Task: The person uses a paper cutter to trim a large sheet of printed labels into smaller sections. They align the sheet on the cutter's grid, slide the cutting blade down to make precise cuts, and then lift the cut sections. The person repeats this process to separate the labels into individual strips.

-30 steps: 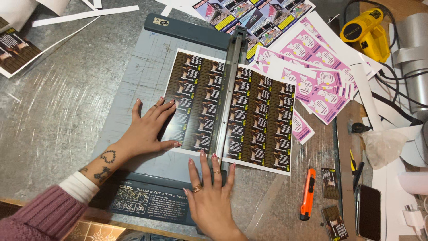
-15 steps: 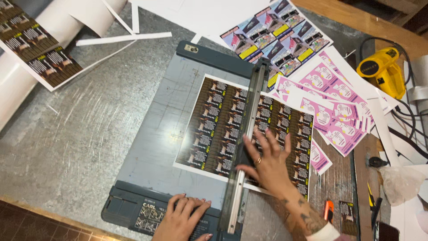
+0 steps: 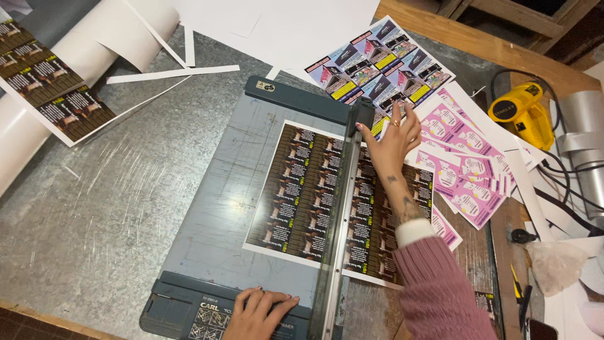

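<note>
A grey paper trimmer (image 3: 251, 208) lies in the middle of the scratched metal counter (image 3: 107, 208), its long axis running from the near edge towards the far edge, tilted a little to the right. On its bed lies a dark printed sheet (image 3: 308, 195) of small cards, long side along the rail (image 3: 340, 220), with part of it passing under the rail and out to the right. The right hand (image 3: 393, 141) reaches up along the rail, fingers spread and released, fingertips by the black cutter head (image 3: 362, 116) at the rail's far end; whether they press it I cannot tell. The forearm in a pink sleeve (image 3: 434, 289) covers part of the sheet's right half. The left hand (image 3: 258, 311) rests flat and open on the trimmer's near end, holding nothing. Just right of the trimmer are pink card sheets (image 3: 465, 170), beyond it a colourful printed sheet (image 3: 377, 60). A yellow tool (image 3: 522, 113) sits towards the far right corner. White paper strips (image 3: 173, 73) and a white roll (image 3: 94, 38) lie at the far left, another dark sheet (image 3: 53, 88) on top
</note>
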